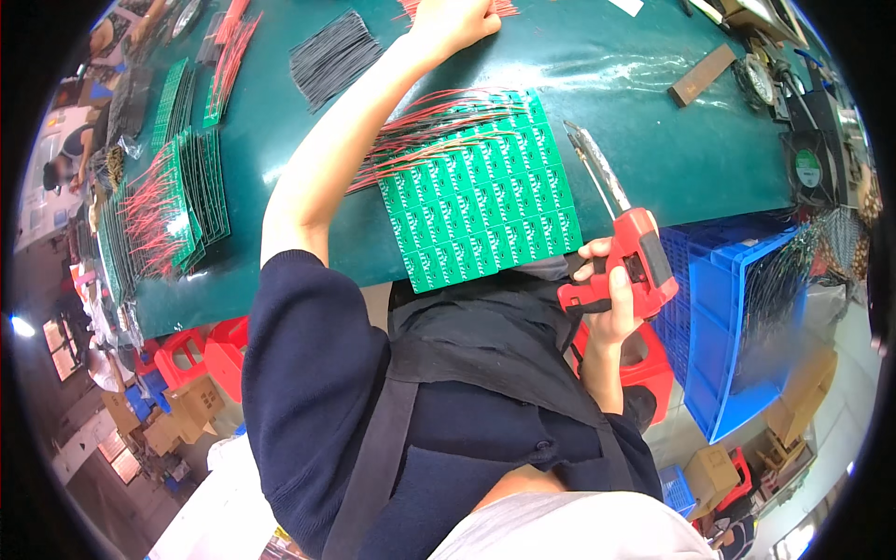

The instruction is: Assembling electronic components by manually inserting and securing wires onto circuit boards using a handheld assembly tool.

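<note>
I see my right hand [611,280] closed around the red soldering gun [627,247] beside the worktop [644,140] edge. My left hand [453,23] touches red wires [495,7] far across; the green board panel [481,191] overhangs the near edge.

An electronics assembly workshop was shown. A long bench [653,140] covered in a dark green mat was seen, and a panel of small green circuit boards [485,201] with red wires [420,126] fitted along one edge was laid on it. More wired boards [177,201] were stacked at the left, and a bundle of black wires [331,58] was set farther back. A red soldering gun [625,257] was held beside the bench. A cooling fan [807,168] was placed at the right, with a blue crate [728,317], red stools [210,350] and cardboard boxes [187,411] kept on the floor.
</note>
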### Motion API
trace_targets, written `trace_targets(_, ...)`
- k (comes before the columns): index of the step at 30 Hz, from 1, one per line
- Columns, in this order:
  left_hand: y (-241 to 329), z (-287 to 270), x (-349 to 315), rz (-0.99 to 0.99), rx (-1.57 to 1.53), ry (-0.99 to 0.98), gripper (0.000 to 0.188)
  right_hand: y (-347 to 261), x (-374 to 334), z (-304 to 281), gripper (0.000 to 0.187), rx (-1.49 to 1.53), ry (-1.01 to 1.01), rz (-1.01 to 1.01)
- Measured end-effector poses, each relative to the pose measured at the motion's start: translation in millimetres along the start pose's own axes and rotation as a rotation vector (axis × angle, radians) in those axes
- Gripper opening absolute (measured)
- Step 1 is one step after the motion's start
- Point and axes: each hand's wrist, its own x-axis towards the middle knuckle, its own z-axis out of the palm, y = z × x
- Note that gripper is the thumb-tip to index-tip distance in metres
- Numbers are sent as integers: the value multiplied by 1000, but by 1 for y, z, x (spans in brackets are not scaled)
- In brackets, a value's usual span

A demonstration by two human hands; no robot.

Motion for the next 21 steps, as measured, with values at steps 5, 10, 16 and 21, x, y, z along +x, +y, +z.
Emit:
trace_targets(5,-8,-4,-5,182,36,228,17,-6,1,11,39,-27,24,-46)
trace_targets(10,41,-39,-46,212,-519,104,10,-6,3,6,62,-13,-4,-13)
trace_targets(16,59,-26,-100,201,-465,-116,12,-1,2,9,45,-13,4,18)
trace_targets(21,63,-20,-109,214,-424,-105,11,-3,1,8,45,-70,-15,71)
